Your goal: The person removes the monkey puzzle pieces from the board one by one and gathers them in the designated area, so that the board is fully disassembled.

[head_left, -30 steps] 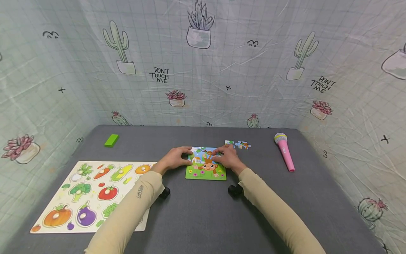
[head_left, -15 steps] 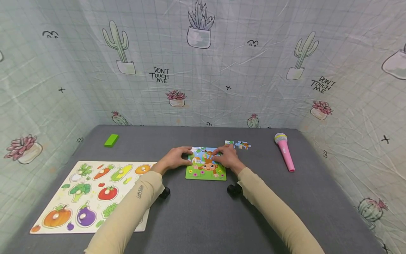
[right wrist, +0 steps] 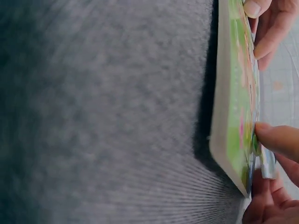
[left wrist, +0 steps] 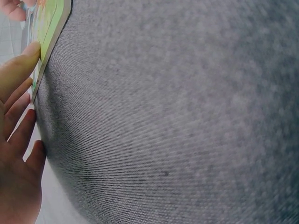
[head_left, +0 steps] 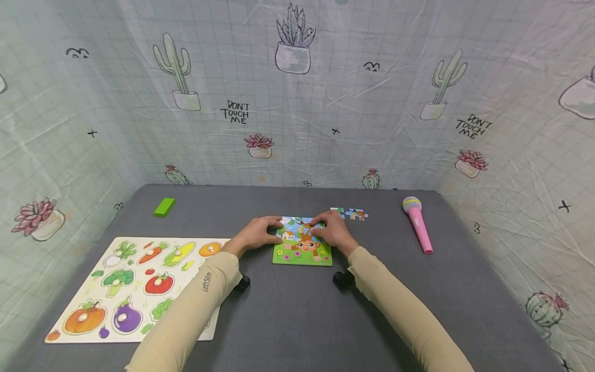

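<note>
A jigsaw puzzle board [head_left: 302, 257] with a monkey on green grass lies flat at the middle of the table. At its left side my left hand [head_left: 253, 233] holds it, the thumb over the face and the other fingers along the edge. My right hand [head_left: 335, 231] is over the upper right part. In the right wrist view, its thumb and fingers pinch a puzzle piece [right wrist: 267, 163], which stands tilted up from the board. The fingers hide much of that piece in the head view. Two loose puzzle pieces [head_left: 358, 214] lie just behind the right hand.
A white vegetable peg board [head_left: 139, 305] lies at the left, partly under my left sleeve. A green block [head_left: 165, 207] sits at the back left. The pink toy microphone [head_left: 420, 227] lies at the right. A patterned curtain [head_left: 297, 119] surrounds the grey table.
The head view has shifted very slightly. Both hands stay in place at the puzzle board, and the objects around them have not moved.
</note>
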Tool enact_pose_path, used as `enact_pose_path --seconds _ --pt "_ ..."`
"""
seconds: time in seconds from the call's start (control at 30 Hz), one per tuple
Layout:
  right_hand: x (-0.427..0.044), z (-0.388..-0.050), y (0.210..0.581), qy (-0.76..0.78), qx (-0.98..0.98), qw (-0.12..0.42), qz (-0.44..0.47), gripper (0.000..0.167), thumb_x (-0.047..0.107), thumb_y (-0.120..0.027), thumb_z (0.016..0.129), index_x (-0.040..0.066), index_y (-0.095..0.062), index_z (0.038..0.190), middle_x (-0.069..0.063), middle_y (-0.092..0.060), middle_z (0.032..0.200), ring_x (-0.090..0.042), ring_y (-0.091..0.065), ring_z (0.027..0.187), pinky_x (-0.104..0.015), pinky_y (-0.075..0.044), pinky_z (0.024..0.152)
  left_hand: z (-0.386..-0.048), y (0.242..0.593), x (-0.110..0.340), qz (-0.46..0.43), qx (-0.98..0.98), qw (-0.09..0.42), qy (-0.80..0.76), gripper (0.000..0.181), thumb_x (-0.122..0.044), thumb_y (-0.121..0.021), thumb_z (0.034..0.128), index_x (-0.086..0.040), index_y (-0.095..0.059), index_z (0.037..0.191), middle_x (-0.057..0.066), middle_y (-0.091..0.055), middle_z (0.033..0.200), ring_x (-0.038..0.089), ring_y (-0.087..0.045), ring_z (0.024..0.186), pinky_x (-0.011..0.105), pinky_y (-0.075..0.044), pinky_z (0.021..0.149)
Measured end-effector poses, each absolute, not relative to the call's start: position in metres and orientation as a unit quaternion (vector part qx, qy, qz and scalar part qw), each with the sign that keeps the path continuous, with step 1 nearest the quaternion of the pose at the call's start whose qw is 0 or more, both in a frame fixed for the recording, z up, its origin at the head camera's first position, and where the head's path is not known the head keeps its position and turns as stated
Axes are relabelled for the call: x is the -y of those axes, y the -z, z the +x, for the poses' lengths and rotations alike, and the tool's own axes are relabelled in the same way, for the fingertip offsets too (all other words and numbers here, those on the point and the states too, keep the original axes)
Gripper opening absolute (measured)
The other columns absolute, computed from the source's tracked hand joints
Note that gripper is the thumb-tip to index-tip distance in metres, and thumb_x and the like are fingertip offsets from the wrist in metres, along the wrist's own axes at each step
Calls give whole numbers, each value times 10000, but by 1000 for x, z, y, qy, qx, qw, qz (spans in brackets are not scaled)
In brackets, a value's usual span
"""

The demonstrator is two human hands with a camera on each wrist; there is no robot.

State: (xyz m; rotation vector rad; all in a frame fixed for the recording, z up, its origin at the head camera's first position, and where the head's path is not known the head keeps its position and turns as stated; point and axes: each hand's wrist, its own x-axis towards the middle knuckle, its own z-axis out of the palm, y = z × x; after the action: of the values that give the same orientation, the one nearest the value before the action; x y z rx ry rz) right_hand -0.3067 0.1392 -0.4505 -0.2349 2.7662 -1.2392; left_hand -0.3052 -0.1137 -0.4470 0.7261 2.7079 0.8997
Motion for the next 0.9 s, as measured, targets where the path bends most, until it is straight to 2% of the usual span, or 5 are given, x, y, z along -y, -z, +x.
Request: enact_pose_path --seconds 0.17,0.27,0.4,0.63,0.9 --pt "-140 -308 449 424 -900 45 -90 232 62 -690 906 55 -704 1138 -156 -453 1246 -294 -423 961 -426 -384 774 -306 448 114 248 -914 96 -307 463 -220 -744 879 -24 -633 1284 125 -440 1496 341 -360 1395 499 -306 1134" --pt "-143 -308 448 436 -894 54 -90 252 73 -665 927 75 -691 1177 -148 -477 1286 -277 -440 943 -407 -387 744 -306 448 114 249 -913 94 -308 463 -223 -744 879 -24 -633 1282 125 -443 1494 341 -362 1394 499 -305 1134" --pt "-151 -308 447 462 -881 72 -69 278 116 -653 944 101 -671 1221 -128 -509 1341 -283 -497 979 -402 -437 757 -307 449 115 251 -913 92 -307 464 -228 -742 880 -25 -633 1282 124 -444 1494 342 -361 1394 499 -303 1135" --pt "-174 -308 449 487 -869 82 -30 311 135 -570 991 78 -602 1295 -154 -436 1453 -321 -489 1120 -418 -445 824 -307 456 117 246 -914 92 -310 484 -247 -733 891 -42 -616 1315 100 -419 1515 329 -333 1412 498 -287 1145" --pt "-223 -318 451 516 -856 24 15 348 89 -537 1005 41 -556 1349 -200 -436 1406 -347 -435 1164 -439 -424 848 -306 457 116 242 -912 93 -318 478 -247 -732 893 -51 -617 1314 87 -416 1518 317 -332 1415 491 -287 1147"
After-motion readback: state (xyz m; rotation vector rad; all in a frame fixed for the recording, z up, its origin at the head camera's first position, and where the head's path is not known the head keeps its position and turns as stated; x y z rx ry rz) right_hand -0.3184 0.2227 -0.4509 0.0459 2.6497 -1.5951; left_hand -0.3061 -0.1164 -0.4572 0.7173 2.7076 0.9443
